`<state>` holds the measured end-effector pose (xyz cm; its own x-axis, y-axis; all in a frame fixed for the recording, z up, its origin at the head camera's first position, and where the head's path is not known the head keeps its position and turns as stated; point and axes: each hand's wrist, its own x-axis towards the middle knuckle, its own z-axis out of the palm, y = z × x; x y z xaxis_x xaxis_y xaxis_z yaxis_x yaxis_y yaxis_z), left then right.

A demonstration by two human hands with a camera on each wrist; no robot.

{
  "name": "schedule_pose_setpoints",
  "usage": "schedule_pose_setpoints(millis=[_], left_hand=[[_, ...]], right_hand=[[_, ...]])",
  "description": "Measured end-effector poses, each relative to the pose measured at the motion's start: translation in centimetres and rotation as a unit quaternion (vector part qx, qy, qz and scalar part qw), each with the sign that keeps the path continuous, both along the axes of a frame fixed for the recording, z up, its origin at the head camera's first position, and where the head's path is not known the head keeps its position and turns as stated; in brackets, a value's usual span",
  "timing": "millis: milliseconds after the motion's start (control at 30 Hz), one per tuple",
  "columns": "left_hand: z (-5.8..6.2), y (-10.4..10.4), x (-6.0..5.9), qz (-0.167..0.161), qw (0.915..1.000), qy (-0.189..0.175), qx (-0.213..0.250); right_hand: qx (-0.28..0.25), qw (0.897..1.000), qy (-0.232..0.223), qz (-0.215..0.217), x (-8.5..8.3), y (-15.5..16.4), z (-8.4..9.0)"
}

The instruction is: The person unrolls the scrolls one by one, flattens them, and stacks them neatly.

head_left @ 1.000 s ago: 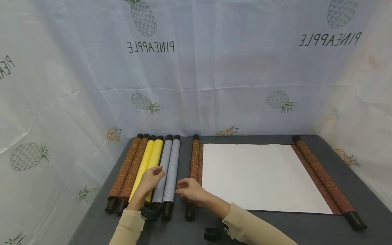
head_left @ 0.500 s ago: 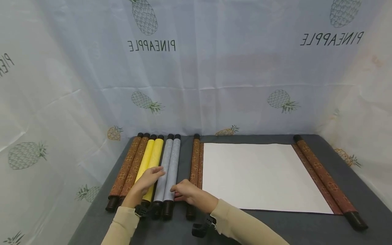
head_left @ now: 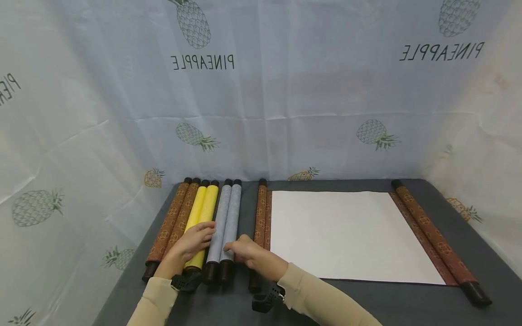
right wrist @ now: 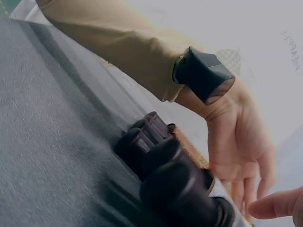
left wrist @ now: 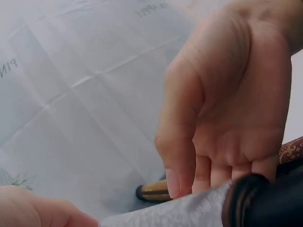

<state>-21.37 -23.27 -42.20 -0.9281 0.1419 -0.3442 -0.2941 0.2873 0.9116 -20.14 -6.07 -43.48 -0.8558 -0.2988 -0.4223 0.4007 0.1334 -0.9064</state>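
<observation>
A grey-blue scroll [head_left: 222, 213], wound onto two parallel rollers with black end knobs, lies on the table between my hands. My left hand [head_left: 190, 244] holds its left roll, reaching across the yellow scroll. On the other side, my right hand [head_left: 257, 256] grips the right roll, thumb on top; its lower fingers are mostly hidden. In the left wrist view, the right hand [left wrist: 222, 104] has its fingers behind the grey roll [left wrist: 184, 210]. The left hand [right wrist: 241, 142] shows in the right wrist view, fingertips partly hidden beside the black knobs [right wrist: 175, 184].
Left of the grey scroll lie a rolled yellow scroll [head_left: 209, 203] and a rolled brown patterned scroll [head_left: 169, 222]. An unrolled scroll with blank white paper [head_left: 334, 231] spreads to the right. Pineapple-print curtains [head_left: 285, 90] enclose the dark grey table [head_left: 318, 303].
My right hand has moved left onto the grey scroll, and my left hand has shifted slightly left. The scroll's near end now sits a little higher in the head view.
</observation>
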Motion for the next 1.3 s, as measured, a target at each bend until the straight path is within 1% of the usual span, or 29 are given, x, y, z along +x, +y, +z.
schedule_pose_setpoints(millis=[67,200,300,467,567,733,800,933,1133,1200,1300], left_hand=[[0.0,0.0,0.0,0.006,0.9999,0.002,0.009],[0.0,0.2,-0.2,0.009,0.9999,0.005,0.012],[-0.2,0.7,-0.3,0.003,0.9999,0.013,0.002],[-0.7,1.5,-0.2,0.009,0.9995,0.020,0.022],[-1.1,2.0,-0.2,0.026,0.9990,0.017,0.033],[-1.5,2.8,-0.2,0.034,0.9981,0.015,0.048],[-1.5,3.1,-0.2,0.031,0.9976,0.019,0.058],[-0.9,3.5,-0.1,0.037,0.9956,0.027,0.082],[0.7,4.6,0.6,0.036,0.9922,0.046,0.110],[1.2,5.1,0.7,0.042,0.9917,0.058,0.107],[1.9,5.9,0.9,0.055,0.9915,0.082,0.084]], right_hand=[[0.000,1.000,0.018,0.007,0.0,0.3,0.2],[0.021,0.998,0.054,0.016,0.0,0.9,0.5],[0.034,0.997,0.070,0.011,0.0,1.4,0.6],[0.055,0.993,0.100,0.000,-0.1,2.3,0.6],[0.069,0.991,0.117,0.003,-0.1,2.8,0.5],[0.064,0.988,0.138,0.011,0.0,3.9,0.5],[0.050,0.988,0.148,0.014,0.1,4.4,0.6],[0.030,0.985,0.167,0.026,0.1,5.4,0.9],[0.021,0.977,0.211,0.031,0.0,7.0,1.8],[0.016,0.975,0.221,0.033,0.0,7.4,2.1],[0.018,0.970,0.240,0.036,0.0,8.0,2.4]])
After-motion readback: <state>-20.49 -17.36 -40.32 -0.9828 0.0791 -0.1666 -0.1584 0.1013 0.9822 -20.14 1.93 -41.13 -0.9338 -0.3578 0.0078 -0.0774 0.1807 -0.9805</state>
